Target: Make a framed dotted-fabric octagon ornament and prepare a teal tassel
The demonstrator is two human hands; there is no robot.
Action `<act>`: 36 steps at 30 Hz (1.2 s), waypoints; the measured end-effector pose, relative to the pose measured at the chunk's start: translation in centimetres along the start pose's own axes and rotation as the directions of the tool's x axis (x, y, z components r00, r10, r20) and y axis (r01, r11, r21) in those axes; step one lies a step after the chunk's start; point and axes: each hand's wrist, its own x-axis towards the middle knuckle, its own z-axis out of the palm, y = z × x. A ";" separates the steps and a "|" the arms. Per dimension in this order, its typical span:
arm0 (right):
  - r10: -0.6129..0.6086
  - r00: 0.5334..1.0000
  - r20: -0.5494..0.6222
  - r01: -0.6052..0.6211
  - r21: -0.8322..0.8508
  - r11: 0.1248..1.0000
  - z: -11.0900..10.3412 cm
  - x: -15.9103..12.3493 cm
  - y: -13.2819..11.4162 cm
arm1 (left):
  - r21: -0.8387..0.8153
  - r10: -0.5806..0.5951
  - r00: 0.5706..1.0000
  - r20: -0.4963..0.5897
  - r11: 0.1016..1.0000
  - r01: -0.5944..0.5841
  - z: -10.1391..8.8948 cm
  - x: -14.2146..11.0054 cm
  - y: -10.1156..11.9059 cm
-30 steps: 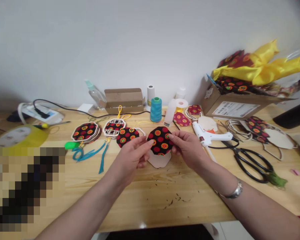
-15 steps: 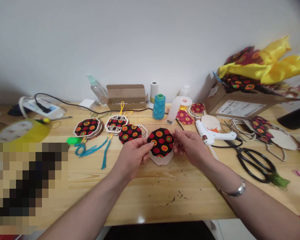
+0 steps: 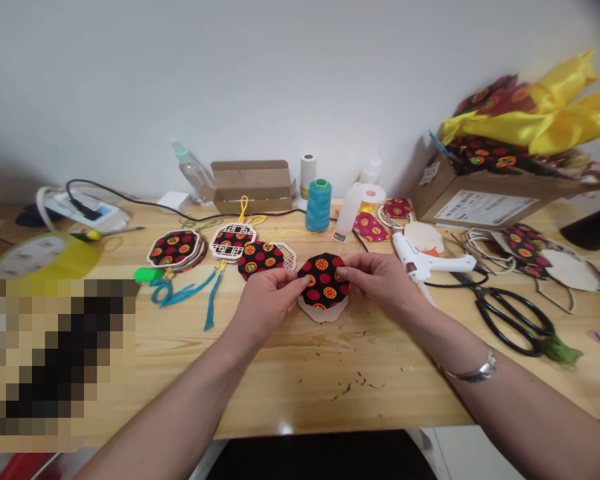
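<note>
A round piece of black fabric (image 3: 324, 283) with red dots and flowers is pinched at its left edge by my left hand (image 3: 270, 293). My right hand (image 3: 373, 280) pinches the same piece at its right edge. Under it, a pale scalloped wooden plate (image 3: 324, 313) shows along the near side; most of it is covered. Left of my hands lies another patterned fabric piece (image 3: 260, 259), partly over a cut-out wooden frame (image 3: 289, 256). Beyond it sits a framed ornament (image 3: 234, 241) with a yellow loop and blue tassel.
A white glue gun (image 3: 430, 261) and black-handled scissors (image 3: 515, 320) lie to the right. Blue thread (image 3: 319, 207) stands behind my hands. A carton of fabric (image 3: 485, 200) is at the back right. Stacked ornaments (image 3: 175, 250) and yellow tape (image 3: 75, 257) lie left. Dark scraps dot the near tabletop.
My right hand has shifted from beside the fabric's right edge to a pinch on it. The fabric sits slightly higher on the wooden plate's far part. The camera view has tilted slightly.
</note>
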 end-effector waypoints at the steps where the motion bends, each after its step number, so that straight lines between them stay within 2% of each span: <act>1: 0.003 1.000 -0.004 -0.003 -0.009 1.000 -0.1 0.1 0.1 | 0.024 -0.003 1.000 0.001 1.000 0.003 0.0 0.0 0.0; 4: -0.014 1.000 -0.012 0.013 -0.061 0.998 -0.3 0.3 0.3 | 0.116 -0.012 1.000 0.021 0.993 0.010 -0.2 -0.1 0.1; 8: -0.092 0.994 -0.055 0.075 -0.254 0.964 -0.5 0.4 0.6 | 0.253 0.014 0.998 0.059 0.967 -0.029 -0.5 -0.1 0.1; 11: -0.118 0.991 -0.056 0.094 -0.313 0.945 -0.5 0.4 0.8 | 0.409 0.180 0.983 0.029 0.896 -0.176 -0.8 0.0 -0.2; 13: -0.138 0.990 -0.042 0.119 -0.311 0.943 -0.4 0.4 0.8 | 0.523 0.321 0.947 0.015 0.805 -0.281 -0.9 0.1 -0.4; 15: -0.156 0.987 -0.032 0.139 -0.297 0.944 -0.2 0.2 0.8 | 0.594 0.372 0.928 0.013 0.744 -0.306 -1.0 0.0 -0.4; 17: -0.156 0.987 -0.029 0.142 -0.270 0.952 0.0 0.1 0.6 | 0.576 0.331 0.943 0.020 0.767 -0.281 -1.1 -0.2 -0.3; 19: -0.133 0.991 -0.030 0.124 -0.209 0.970 -0.1 -0.1 0.3 | 0.491 0.259 0.965 0.044 0.835 -0.247 -1.1 -0.4 0.1; 22: -0.137 0.991 -0.013 0.137 0.011 0.991 -0.5 -0.3 -0.4 | 0.392 0.191 0.981 0.043 0.900 -0.192 -1.4 -0.5 0.6; 24: -0.171 0.985 0.003 0.166 0.220 0.961 -1.1 -0.3 -0.9 | 0.437 0.198 0.980 -0.010 0.883 -0.173 -1.7 -0.4 0.9; 27: -0.164 0.986 0.026 0.137 0.434 0.890 -2.2 -0.2 -1.5 | 0.625 0.225 0.973 -0.052 0.767 -0.144 -2.1 -0.3 1.1; 29: -0.123 0.990 0.073 0.074 0.477 0.876 -2.9 -0.1 -1.8 | 0.691 0.203 0.979 -0.026 0.711 -0.129 -2.2 -0.3 1.1; 30: -0.102 0.989 0.106 0.038 0.484 0.874 -3.2 0.1 -1.9 | 0.692 0.178 0.984 -0.005 0.711 -0.125 -2.1 -0.4 1.2; 36: 0.015 0.960 0.278 -0.147 0.462 0.875 -3.7 0.5 -1.6 | 0.558 0.019 0.998 0.058 0.829 -0.048 -2.2 -0.6 1.3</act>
